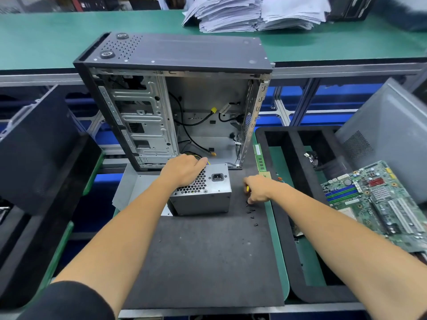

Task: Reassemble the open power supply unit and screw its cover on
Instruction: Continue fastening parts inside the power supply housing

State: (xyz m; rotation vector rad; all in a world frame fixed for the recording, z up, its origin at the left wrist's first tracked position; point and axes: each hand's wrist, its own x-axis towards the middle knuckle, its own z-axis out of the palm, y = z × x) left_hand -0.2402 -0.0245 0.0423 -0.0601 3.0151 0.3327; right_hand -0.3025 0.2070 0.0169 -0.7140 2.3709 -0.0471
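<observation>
A grey metal power supply unit [208,192] stands on the dark foam mat [203,255], its honeycomb vent and black power socket facing up. My left hand [184,169] rests on top of it, fingers curled over its far edge. Several small black screws [251,212] lie on the mat to its right. My right hand [257,189] reaches down to them, fingertips pinching at one screw, and a yellow-handled tool shows in its palm.
An open, stripped computer case [175,100] stands upright behind the unit, loose cables inside. A RAM stick [260,158] lies right of the case. A motherboard [379,199] sits in the black tray [286,227] at right. Paper stacks lie on the far bench.
</observation>
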